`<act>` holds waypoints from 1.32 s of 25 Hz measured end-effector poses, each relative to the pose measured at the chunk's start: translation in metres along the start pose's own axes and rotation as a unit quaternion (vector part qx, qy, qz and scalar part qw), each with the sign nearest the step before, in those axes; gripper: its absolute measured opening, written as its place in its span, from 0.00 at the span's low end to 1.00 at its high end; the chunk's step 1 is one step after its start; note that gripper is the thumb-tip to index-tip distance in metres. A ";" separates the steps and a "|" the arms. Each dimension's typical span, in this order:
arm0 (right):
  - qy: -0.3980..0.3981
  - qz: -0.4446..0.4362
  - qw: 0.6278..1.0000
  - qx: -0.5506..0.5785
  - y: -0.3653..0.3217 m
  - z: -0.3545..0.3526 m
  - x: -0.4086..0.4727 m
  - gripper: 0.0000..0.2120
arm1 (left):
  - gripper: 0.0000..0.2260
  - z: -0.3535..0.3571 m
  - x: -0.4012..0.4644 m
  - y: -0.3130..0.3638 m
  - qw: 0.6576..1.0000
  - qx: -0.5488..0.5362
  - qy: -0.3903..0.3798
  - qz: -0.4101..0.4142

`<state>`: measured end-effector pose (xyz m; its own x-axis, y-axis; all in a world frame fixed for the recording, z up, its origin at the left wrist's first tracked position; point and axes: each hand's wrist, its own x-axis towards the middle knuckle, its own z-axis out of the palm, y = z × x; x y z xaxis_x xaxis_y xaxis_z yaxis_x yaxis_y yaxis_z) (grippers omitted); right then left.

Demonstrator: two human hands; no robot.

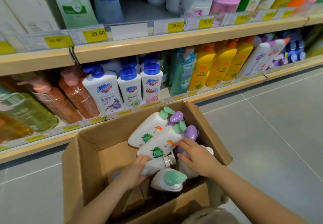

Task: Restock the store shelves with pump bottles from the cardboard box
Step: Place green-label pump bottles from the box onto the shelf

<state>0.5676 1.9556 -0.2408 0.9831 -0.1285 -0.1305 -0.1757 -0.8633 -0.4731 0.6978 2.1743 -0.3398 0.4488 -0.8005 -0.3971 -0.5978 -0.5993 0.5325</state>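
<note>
An open cardboard box (90,155) stands on the floor before the shelves. It holds several white pump bottles with green (148,131) or purple (191,133) pumps, lying tilted. My left hand (134,170) grips a white bottle with a gold collar (157,165) low in the box. My right hand (194,155) rests flat, fingers spread, on another white bottle (208,151) at the box's right side, touching a green-pump bottle (157,149). A further green-pump bottle (172,179) lies nearest me.
The bottom shelf (209,92) carries rows of white bottles with blue caps (130,85), pink bottles (76,92), yellow bottles (202,68). An upper shelf (157,43) bears yellow price tags and a gap (136,7) behind a blank label. Grey tiled floor (271,127) lies to the right.
</note>
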 end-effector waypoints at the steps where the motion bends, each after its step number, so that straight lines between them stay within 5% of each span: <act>1: 0.000 -0.003 1.000 0.005 -0.003 -0.003 0.003 0.19 | 0.19 -0.009 -0.005 0.000 0.999 -0.035 0.013 0.002; 6: 0.011 -0.019 0.998 0.055 -0.027 -0.034 0.027 0.20 | 0.22 -0.075 -0.027 0.018 0.983 -0.122 0.138 0.021; 12: 0.084 -0.009 0.975 0.205 -0.073 -0.083 0.067 0.22 | 0.21 -0.153 -0.038 0.041 0.924 -0.284 0.257 0.018; 18: 0.025 0.045 0.855 0.516 -0.116 -0.095 0.105 0.25 | 0.23 -0.186 -0.040 0.067 0.893 -0.343 0.283 0.070; 24: 0.061 0.029 0.874 0.481 -0.122 -0.108 0.106 0.24 | 0.25 -0.186 -0.037 0.074 0.870 -0.400 0.275 0.087; 29: 0.076 0.068 0.915 0.389 -0.120 -0.131 0.116 0.25 | 0.31 -0.179 -0.036 0.062 0.905 -0.396 0.150 0.049; 33: 0.094 0.068 0.908 0.403 -0.121 -0.145 0.120 0.24 | 0.28 -0.177 -0.026 0.074 0.909 -0.386 0.151 0.037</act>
<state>0.7147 1.9740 -0.0732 0.9280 -0.3527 -0.1198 -0.2021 -0.2065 -0.9573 0.7589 2.1511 -0.1574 0.6587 -0.7310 -0.1778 -0.0417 -0.2714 0.9616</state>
